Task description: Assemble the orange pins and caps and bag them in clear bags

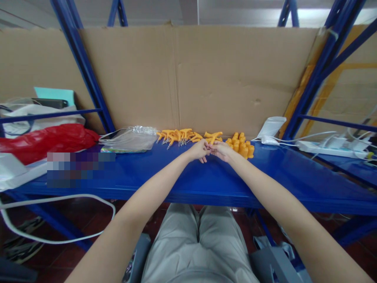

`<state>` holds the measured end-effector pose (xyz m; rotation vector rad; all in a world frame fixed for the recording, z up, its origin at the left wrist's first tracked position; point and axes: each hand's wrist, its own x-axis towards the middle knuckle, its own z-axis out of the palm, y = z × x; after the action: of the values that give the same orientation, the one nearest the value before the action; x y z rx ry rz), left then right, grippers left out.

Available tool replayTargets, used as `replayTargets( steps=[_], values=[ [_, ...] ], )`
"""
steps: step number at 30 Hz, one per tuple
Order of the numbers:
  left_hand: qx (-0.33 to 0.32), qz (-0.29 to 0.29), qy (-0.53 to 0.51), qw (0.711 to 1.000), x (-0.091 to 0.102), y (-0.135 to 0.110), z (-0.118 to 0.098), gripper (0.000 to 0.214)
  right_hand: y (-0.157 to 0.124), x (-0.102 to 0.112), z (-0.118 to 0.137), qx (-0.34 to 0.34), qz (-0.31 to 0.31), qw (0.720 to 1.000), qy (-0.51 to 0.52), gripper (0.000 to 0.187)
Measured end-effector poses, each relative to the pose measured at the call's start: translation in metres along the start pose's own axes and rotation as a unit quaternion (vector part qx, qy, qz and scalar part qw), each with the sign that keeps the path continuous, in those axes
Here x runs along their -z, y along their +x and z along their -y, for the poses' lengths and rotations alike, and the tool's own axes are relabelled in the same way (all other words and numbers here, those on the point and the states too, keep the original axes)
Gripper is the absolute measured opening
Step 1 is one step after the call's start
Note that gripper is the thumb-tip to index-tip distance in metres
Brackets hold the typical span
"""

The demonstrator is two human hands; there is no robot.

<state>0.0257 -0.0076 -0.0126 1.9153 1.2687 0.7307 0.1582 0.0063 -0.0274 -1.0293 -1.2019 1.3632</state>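
My left hand (200, 151) and my right hand (221, 151) meet above the front of the blue table (206, 177), fingertips pinched close together. What lies between the fingers is too small or covered to make out. Right behind them shows an orange branched piece (213, 135); whether it is held or lies on the table I cannot tell. To the left is a pile of orange branched pieces with small metal chains (176, 135). Beside my right hand stands a cluster of orange stubby, rounded pieces (242, 147).
Clear plastic bags (132, 139) lie left of the pile, near a red plastic bag (50, 141). A white power strip (330, 148) with plugs and cables sits at right. Cardboard (220, 78) closes off the back, between blue shelf posts (85, 67). A white cable (59, 198) loops at left.
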Motion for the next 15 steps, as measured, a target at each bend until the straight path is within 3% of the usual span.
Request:
replayTargets(
  steps=[6,10,13,15],
  values=[
    [0.032,0.023,-0.054,0.998,0.008,0.002,-0.009,0.021,-0.001,0.0,0.0,0.03,-0.014,0.999,-0.016,0.032],
    [0.05,0.011,-0.125,0.991,0.01,0.01,-0.011,0.021,0.005,0.006,-0.001,0.044,-0.018,0.998,-0.048,0.023],
    [0.06,-0.019,-0.208,0.976,0.013,0.017,-0.011,0.023,0.011,0.011,-0.003,0.088,-0.062,0.983,-0.146,0.013],
    [0.063,-0.043,-0.246,0.966,0.017,0.024,-0.012,0.023,0.014,0.015,-0.004,0.147,-0.093,0.947,-0.269,0.017]
  ],
)
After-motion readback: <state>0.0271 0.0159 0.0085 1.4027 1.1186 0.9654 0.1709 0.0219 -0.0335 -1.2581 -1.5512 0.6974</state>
